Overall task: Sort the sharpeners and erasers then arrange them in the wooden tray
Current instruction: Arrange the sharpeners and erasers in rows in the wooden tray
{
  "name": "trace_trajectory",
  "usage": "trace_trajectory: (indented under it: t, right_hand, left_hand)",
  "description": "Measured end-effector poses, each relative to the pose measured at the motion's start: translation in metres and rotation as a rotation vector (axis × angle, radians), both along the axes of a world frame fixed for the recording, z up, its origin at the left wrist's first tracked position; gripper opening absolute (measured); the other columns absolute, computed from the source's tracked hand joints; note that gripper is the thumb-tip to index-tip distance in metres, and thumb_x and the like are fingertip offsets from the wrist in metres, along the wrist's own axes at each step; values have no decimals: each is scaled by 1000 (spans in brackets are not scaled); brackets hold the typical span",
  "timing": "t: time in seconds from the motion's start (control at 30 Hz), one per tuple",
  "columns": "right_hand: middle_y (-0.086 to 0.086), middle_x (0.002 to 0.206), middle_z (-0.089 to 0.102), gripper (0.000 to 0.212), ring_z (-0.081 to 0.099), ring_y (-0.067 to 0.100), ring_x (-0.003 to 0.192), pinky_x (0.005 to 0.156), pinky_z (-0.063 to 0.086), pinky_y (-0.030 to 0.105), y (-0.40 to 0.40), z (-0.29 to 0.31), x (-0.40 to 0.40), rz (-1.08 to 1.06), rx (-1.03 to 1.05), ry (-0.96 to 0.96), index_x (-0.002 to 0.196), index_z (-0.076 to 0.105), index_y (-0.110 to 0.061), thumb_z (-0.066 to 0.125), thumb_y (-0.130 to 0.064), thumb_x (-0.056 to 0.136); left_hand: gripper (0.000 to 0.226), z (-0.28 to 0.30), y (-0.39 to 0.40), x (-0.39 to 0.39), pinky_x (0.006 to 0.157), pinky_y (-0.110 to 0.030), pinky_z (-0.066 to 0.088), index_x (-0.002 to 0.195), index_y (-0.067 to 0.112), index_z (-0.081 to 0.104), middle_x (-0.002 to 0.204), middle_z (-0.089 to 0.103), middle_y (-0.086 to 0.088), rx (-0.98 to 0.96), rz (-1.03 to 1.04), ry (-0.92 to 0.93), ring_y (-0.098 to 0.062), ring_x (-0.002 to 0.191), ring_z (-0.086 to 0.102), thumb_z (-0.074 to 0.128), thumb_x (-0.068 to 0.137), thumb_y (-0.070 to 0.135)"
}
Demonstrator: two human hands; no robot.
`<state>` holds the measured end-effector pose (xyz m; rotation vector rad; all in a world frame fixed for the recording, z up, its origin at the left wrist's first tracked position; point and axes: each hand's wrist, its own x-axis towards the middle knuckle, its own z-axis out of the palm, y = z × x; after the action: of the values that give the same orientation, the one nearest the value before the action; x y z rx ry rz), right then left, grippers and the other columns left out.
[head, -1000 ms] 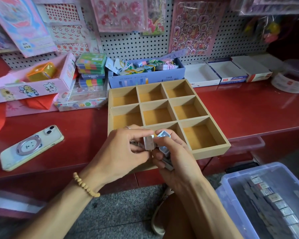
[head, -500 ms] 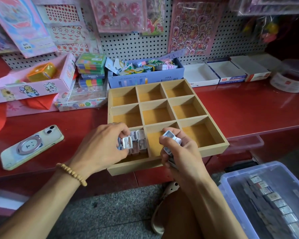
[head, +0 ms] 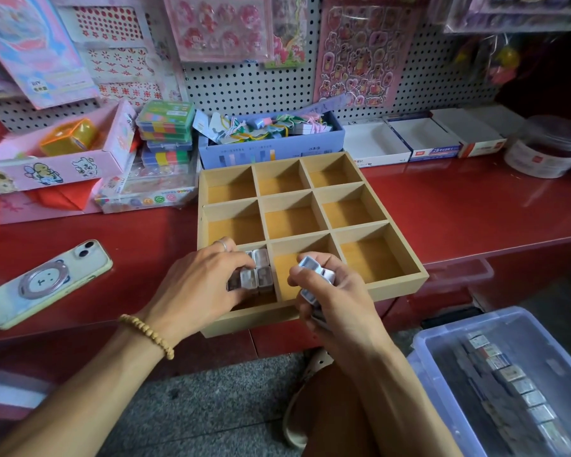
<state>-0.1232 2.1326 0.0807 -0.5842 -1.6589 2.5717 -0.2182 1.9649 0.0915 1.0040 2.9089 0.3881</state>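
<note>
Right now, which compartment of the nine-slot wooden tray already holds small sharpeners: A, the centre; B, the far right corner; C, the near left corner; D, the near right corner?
C: the small white-and-grey sharpeners sit packed in the near left compartment of the wooden tray, where the left hand touches them; the other compartments show bare floors.

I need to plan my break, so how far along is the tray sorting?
Early on. Done: a few sharpeners stand in the near-left cell of the tray. In hand: the left hand is setting one among them, and the right hand holds several more. Left: the other eight cells look empty, and a row of small pieces remains in the bin.
</note>
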Motion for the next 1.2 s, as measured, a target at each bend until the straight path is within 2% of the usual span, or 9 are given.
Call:
trace_trajectory:
  t: [0.07, 0.13, 0.23, 0.33, 0.5, 0.7, 0.87, 1.03, 1.2]
  right_hand:
    - [16, 85, 54, 14, 44, 12, 49, 39, 34, 20, -1, 1, 1, 30, -2, 1, 100, 58, -10, 68, -8, 91]
    - [15, 85, 54, 14, 45, 11, 49, 41, 34, 20, -1, 2, 1, 69, -11, -1, 101, 59, -11, 69, -11, 91]
    - [9, 72, 54, 13, 44, 9, 47, 42, 32, 19, -2, 2, -2, 123, -5, -8, 101, 60, -13, 69, -14, 91]
    - [4, 63, 53, 16, 43, 9, 43, 37, 31, 19, -5, 1, -5, 209, 18, 50, 104, 60, -7, 68, -12, 91]
    - [6, 66, 53, 37, 42, 10, 43, 36, 30, 19, -5, 1, -6, 261, 21, 82, 104, 59, -6, 73, -28, 78]
    - [3, 65, 53, 26, 41, 9, 44, 37, 29, 19, -4, 4, -5, 204, -37, 82, 96, 59, -12, 68, -32, 81]
    - [8, 67, 51, 8, 41, 11, 46, 39, 29, 20, -6, 5, -7, 143, -55, 50, 101, 59, -9, 62, -7, 94]
    - [9, 66, 55, 10, 42, 12, 45, 38, 29, 20, -13, 8, -13, 109, -43, 66, 96, 61, -9, 59, 0, 94]
    - [13, 78, 54, 18, 43, 12, 47, 38, 31, 20, -7, 12, -15, 3, -56, 42, 100, 65, -7, 51, 2, 92]
  left_hand:
    - [37, 0, -1, 0, 69, -36, 53, 114, 34, 67, 99, 53, 17, 17, -2, 1, -11, 76, 60, 75, 79, 42]
    - [40, 3, -2, 0, 70, -33, 52, 110, 33, 69, 91, 54, 18, 152, -1, -38, -8, 73, 59, 77, 73, 44]
    - [45, 18, 1, 5, 62, -11, 43, 107, 41, 67, 91, 58, 16, 424, -68, -190, -11, 76, 60, 80, 64, 43]
    - [51, 29, 9, 10, 62, -5, 38, 111, 42, 68, 98, 60, 14, 414, -214, -250, -10, 79, 60, 86, 65, 30]
    - [44, 36, 13, 12, 61, -4, 36, 106, 36, 74, 96, 59, 14, 406, -234, -277, 2, 67, 55, 87, 69, 16]
    - [35, 33, 10, 8, 61, -8, 38, 100, 36, 74, 91, 60, 12, 445, -203, -203, -5, 68, 56, 87, 70, 24]
    - [36, 25, 6, 6, 58, -19, 47, 103, 34, 75, 90, 59, 12, 466, -169, -184, -13, 69, 57, 86, 69, 28]
    - [36, 27, -3, 3, 58, -26, 53, 99, 35, 75, 89, 60, 15, 468, -130, -168, -13, 69, 60, 87, 68, 22]
    - [33, 20, -26, -4, 65, -33, 52, 101, 33, 73, 82, 54, 22, 252, 19, -25, -2, 70, 56, 83, 70, 36]
